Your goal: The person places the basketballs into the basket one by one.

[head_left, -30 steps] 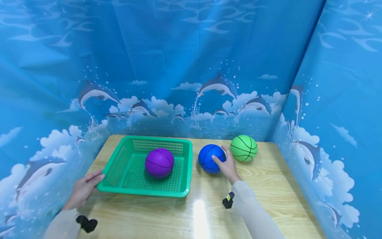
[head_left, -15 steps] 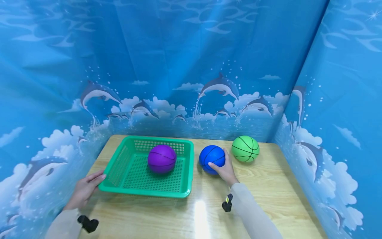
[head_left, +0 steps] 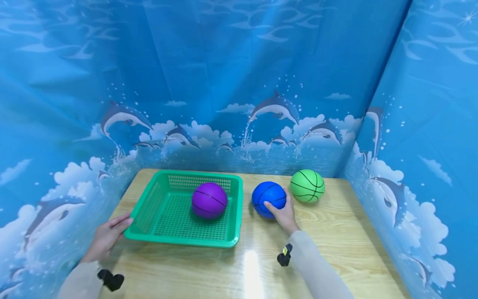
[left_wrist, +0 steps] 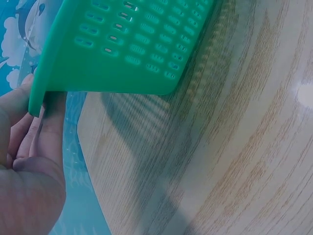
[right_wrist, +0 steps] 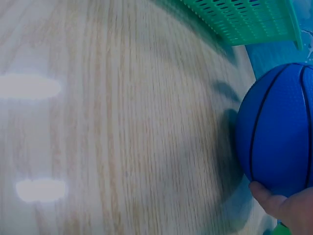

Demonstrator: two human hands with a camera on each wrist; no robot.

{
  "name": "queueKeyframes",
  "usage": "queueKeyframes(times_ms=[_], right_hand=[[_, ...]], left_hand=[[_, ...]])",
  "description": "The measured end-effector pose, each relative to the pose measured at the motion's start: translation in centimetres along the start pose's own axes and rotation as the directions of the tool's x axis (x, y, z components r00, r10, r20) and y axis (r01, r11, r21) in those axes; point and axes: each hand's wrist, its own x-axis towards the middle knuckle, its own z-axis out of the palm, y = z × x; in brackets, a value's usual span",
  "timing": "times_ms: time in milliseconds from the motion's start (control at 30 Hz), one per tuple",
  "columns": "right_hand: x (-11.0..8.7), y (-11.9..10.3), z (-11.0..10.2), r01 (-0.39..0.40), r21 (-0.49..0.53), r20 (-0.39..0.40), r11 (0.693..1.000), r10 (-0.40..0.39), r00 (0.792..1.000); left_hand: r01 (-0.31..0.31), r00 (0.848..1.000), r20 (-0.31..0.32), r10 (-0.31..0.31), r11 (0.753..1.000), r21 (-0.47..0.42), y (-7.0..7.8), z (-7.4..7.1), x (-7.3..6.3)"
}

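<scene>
My left hand (head_left: 104, 236) grips the near left corner of a green plastic basket (head_left: 179, 241); in the left wrist view the thumb lies on the outside of the rim and the fingers go beneath it. Inside the basket, toward its right side, sits a purple ball (head_left: 209, 201) with black basketball lines. To the right of the basket, my right hand (head_left: 284, 214) holds a blue ball (head_left: 267, 197) from its right side, thumb across the front and a finger behind. The right wrist view shows the thumb (right_wrist: 266, 198) against the blue ball. Its far fingers are mostly hidden.
A light green ball (head_left: 308, 185) stands behind and right of my right hand. All of it is on a wooden table (head_left: 186, 270), enclosed by blue dolphin-print curtains (head_left: 209, 83) at the back and both sides.
The purple ball has shifted to the right inside the basket. My right hand's fingers have moved lower round the blue ball, which has shifted slightly right. My left hand stays at the basket's corner.
</scene>
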Motion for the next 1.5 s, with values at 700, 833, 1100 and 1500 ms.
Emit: queueKeyframes(times_ms=[700, 833, 1100, 1500], right_hand=[[-2.3, -6.8, -1.0, 0.053, 0.229, -0.011, 0.972, -0.052, 0.999], [-3.4, -8.6, -0.2, 0.081, 0.260, 0.015, 0.962, -0.088, 0.996], [-5.5, -10.8, 1.9, 0.141, 0.268, 0.111, 0.953, -0.176, 0.978], [-8.3, -12.9, 5.8, 0.190, 0.292, 0.291, 0.937, -0.276, 0.916]], left_hand=[[-0.003, 1.000, 0.018, 0.003, 1.000, 0.016, -0.4, 0.0, -0.4], [0.002, 1.000, 0.009, -0.002, 1.000, 0.009, -0.3, 0.0, -0.4], [0.014, 1.000, 0.013, -0.014, 1.000, 0.017, 0.0, 0.1, -0.3], [-0.059, 0.998, 0.014, 0.059, 0.998, -0.003, -0.2, 0.0, -0.5]])
